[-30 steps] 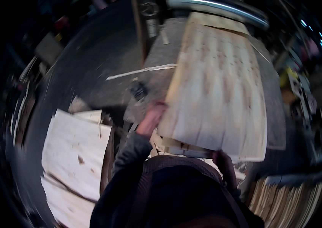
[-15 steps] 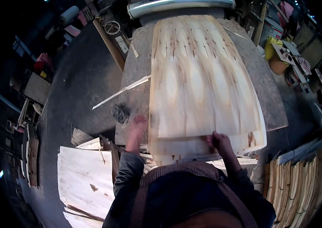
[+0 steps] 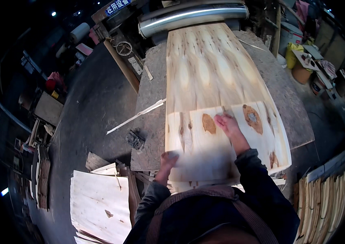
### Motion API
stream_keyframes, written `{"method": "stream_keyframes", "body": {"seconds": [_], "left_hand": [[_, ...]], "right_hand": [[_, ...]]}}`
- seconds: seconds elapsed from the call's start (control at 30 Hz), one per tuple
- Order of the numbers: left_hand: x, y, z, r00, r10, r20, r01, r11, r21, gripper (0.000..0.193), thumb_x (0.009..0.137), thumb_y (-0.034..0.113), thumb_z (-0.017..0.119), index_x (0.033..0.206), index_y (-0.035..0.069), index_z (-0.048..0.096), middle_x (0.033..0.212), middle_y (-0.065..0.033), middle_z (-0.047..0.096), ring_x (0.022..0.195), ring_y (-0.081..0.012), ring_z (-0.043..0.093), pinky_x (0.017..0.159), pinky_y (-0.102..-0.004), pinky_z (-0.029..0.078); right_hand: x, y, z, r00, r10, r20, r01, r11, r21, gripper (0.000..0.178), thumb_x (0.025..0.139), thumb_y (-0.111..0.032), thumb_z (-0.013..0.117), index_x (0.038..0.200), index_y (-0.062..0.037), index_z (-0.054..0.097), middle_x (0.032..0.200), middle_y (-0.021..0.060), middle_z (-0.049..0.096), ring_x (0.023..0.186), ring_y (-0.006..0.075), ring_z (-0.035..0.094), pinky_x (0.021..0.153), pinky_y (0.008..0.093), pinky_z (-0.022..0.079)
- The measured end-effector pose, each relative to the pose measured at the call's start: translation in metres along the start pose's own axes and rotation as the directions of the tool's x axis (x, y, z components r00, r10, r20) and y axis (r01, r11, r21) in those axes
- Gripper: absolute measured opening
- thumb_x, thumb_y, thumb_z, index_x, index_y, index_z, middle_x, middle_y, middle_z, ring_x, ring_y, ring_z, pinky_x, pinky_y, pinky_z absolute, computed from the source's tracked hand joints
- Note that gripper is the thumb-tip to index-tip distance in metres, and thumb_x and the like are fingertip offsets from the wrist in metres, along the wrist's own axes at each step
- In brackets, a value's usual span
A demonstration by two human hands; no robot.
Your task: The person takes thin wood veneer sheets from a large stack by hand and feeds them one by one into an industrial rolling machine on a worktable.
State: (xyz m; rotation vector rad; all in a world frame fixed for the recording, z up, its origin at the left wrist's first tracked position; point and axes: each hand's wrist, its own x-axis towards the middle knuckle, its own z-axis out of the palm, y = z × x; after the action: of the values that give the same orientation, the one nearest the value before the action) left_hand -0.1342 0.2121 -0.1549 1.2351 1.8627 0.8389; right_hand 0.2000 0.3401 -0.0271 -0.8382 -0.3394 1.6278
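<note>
A long pale wood veneer sheet [image 3: 205, 77] with brown streaks lies lengthwise, its far end at a shiny metal roller [image 3: 193, 20]. Beneath its near edge shows another veneer sheet [image 3: 197, 146], marked with brown knots. My right hand [image 3: 227, 123] is closed, fingers curled, just below the upper sheet's near edge; whether it pinches that edge is hidden. At the lower sheet's left edge my left hand [image 3: 167, 162] is closed and slightly blurred. A greyish smear shows by its fingers, too unclear to name.
The worn grey table [image 3: 150, 118] carries a thin wood strip [image 3: 140, 115] and a dark crumpled lump [image 3: 134, 139] on the left. White veneer pieces [image 3: 99, 199] lie lower left. Stacked veneer [image 3: 327, 191] stands lower right. A handwheel [image 3: 124, 49] is beside the roller.
The upper sheet has moved away from me toward the roller, baring more of the knotted sheet. My right hand has moved forward; my left has come down and inward to the sheet's left edge.
</note>
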Motion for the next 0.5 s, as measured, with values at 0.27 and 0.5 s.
{"method": "stream_keyframes", "body": {"seconds": [0.27,0.5], "left_hand": [[-0.005,0.047,-0.039,0.975,-0.177,0.137,0.223,0.726,-0.651,0.026,0.068,-0.002,0.06,0.092,-0.001,0.051,0.083,-0.0093,0.057,0.072,-0.0208,0.058,0.059,-0.0327,0.049],[-0.046,0.142,-0.084,0.983,-0.009,0.186,0.166,0.493,-0.854,0.022,0.07,-0.013,0.052,0.086,0.002,0.051,0.082,-0.0098,0.057,0.072,-0.0217,0.059,0.064,-0.033,0.053]], "right_hand": [[-0.159,0.031,-0.06,0.901,0.423,0.092,-0.372,0.865,-0.337,0.023,0.087,-0.017,0.049,0.1,0.0012,0.055,0.089,0.0121,0.062,0.071,0.017,0.061,0.064,0.0263,0.05],[-0.235,0.035,-0.102,0.858,0.498,-0.124,-0.501,0.757,-0.419,0.036,0.089,-0.032,0.047,0.089,0.0018,0.059,0.073,0.0096,0.064,0.063,0.0145,0.061,0.054,0.0238,0.048]]}}
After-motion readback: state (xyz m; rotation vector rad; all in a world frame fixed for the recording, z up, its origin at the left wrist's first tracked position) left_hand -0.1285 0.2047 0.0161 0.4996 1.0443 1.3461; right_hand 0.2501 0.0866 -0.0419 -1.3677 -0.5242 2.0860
